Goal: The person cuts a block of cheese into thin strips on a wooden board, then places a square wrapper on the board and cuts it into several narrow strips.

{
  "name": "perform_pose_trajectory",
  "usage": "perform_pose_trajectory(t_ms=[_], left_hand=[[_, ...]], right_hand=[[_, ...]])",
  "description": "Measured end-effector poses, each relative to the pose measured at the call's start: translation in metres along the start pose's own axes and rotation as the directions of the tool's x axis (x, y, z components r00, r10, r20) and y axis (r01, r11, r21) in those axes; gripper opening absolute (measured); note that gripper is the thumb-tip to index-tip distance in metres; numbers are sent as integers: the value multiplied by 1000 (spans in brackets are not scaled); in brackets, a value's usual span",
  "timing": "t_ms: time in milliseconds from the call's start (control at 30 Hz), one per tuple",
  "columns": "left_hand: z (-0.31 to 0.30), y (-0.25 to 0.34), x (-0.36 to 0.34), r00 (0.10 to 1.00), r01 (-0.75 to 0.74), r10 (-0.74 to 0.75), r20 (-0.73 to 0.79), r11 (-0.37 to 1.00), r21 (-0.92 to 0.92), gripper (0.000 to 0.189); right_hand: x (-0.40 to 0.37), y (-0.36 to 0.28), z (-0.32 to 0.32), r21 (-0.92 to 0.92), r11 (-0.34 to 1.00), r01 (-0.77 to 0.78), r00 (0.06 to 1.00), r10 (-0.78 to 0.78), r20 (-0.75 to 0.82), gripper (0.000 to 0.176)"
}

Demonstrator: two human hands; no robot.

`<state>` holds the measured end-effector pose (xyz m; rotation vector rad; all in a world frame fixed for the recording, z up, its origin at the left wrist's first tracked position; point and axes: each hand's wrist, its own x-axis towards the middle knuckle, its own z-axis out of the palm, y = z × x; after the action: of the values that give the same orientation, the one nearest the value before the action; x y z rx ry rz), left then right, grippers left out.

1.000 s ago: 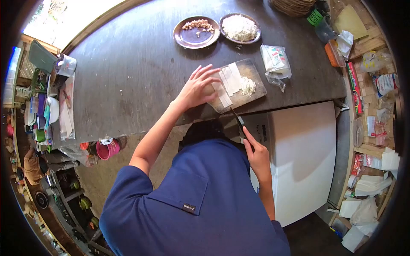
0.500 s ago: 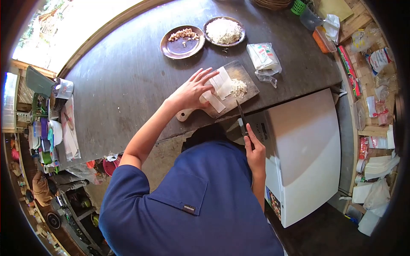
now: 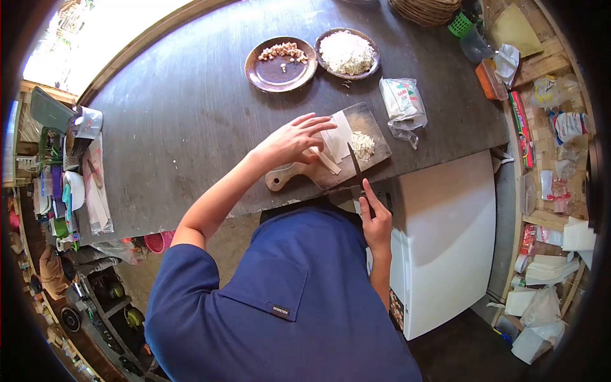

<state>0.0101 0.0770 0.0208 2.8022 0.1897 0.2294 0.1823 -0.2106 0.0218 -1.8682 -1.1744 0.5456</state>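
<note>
Cutting partway done, I judge: small pile of white shreds on brown wooden cutting board, centre frame; broad white flat strips uncut under left hand, fingers spread; right hand clamped on dark-bladed kitchen knife.

I see a dark grey-brown wooden surface. At its near edge lies a light brown wooden cutting board carrying flat white strips and an off-white shredded heap, crossed by a black-bladed knife. Toward the far edge sit a glossy brown plate with tan chunks and a brown plate heaped white. A clear plastic bag shows red and green print on white. The plain navy blue shirt has a small black label.
</note>
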Motion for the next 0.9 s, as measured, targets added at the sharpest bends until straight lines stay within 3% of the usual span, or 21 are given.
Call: perform_pose_trajectory(t_ms=[67, 100, 167, 200, 333, 367, 433, 600, 900], left_hand=[[-5, -8, 6, 998, -6, 6, 67, 1000, -5, 44], [-4, -12, 9, 998, -2, 3, 60, 1000, -14, 44], [-3, -20, 19, 998, -56, 56, 20, 998, -19, 71], [-6, -22, 25, 998, -57, 57, 13, 998, -24, 71], [-12, -31, 48, 984, -151, 158, 81, 985, -85, 134], [-10, -32, 54, 984, -152, 159, 75, 984, -89, 134], [-15, -29, 64, 955, -175, 198, 221, 977, -119, 136], [-17, -24, 60, 948, -207, 219, 229, 975, -78, 134], [-6, -16, 43, 970, -194, 202, 136, 979, -66, 102]], right_hand=[[8, -2, -5, 8, 1000, 28, 1000, -28, -14, 46], [11, -3, -8, -11, 1000, -16, 1000, 16, 15, 46], [17, -6, -11, -39, 998, -57, 997, 59, 44, 46], [20, -8, -11, -46, 998, -48, 998, 49, 36, 46], [24, -7, -4, -22, 998, -57, 998, 57, 11, 46], [25, -5, -2, -29, 998, -57, 998, 58, 11, 46], [25, -2, 0, -44, 999, -16, 1000, 15, -21, 48], [15, 4, 1, -38, 994, -102, 993, 100, -66, 47], [5, -2, 4, -62, 987, -147, 987, 142, -78, 47]])
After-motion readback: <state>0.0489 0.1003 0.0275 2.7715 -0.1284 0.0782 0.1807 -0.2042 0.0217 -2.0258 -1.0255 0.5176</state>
